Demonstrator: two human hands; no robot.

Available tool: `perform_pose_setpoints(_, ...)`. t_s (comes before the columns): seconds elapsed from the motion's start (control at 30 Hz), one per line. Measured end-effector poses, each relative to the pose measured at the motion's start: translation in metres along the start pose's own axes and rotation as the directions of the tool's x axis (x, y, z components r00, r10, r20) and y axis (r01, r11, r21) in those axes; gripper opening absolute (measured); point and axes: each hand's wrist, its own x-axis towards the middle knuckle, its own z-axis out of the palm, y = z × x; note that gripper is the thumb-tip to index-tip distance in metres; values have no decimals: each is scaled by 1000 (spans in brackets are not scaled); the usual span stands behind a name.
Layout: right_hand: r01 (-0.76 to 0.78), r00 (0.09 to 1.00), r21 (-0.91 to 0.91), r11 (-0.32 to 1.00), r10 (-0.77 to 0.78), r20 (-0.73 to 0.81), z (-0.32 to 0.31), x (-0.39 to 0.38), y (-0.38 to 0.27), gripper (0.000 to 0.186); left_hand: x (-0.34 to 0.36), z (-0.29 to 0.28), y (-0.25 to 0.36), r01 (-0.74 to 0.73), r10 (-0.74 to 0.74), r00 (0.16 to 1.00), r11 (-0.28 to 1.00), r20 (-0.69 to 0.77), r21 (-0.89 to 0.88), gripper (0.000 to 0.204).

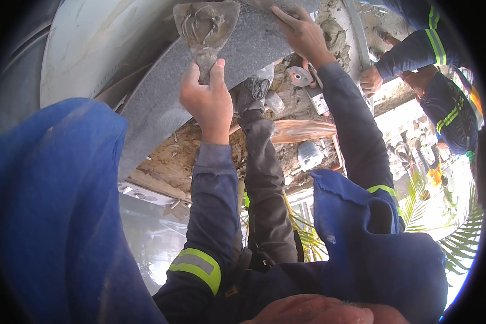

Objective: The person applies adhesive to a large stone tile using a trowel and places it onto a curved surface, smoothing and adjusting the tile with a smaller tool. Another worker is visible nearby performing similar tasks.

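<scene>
My left hand is closed round the handle of a putty knife, its wide blade raised and smeared with grey paste. Behind it lies a long grey slab with a slightly curved edge. Near the slab's top right, my right hand rests on the surface with fingers apart, the index stretched forward. Below the slab, my dark-trousered leg extends over rough dirt beside a split wooden piece.
At right, a co-worker's hand grips a pale bar; another person's sleeve is above. A round disc tool, a clear plastic container and rubble lie below the slab. Palm fronds fill the lower right.
</scene>
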Motion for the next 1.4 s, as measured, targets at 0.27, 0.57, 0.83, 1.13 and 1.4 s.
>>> perform_pose_setpoints(0.27, -112, 991, 90, 990, 118, -63, -13, 5, 10, 44, -4, 2, 6, 26, -27, 999, 999, 44, 20, 22)
perform_pose_setpoints(0.57, -215, 948, 198, 956, 253, -191, -45, 12, 6, 40, -6, 4, -1, 13, -13, 1000, 1000, -1, 1, 26)
perform_pose_setpoints(0.83, -435, 893, 251, 865, 451, -6, -45, 50, -25, 40, -8, 9, -8, -19, 19, 998, 1000, -56, 0, 30)
perform_pose_setpoints(1.13, -298, 954, 281, 912, 274, 124, 10, 9, -109, 34, 1, 6, 3, 1, 1, 1000, 996, -22, 89, 34)
perform_pose_setpoints(1.4, -357, 930, 225, 907, 368, -7, -12, 33, -52, 33, 10, 7, 7, 4, -2, 996, 1000, -85, 25, 24)
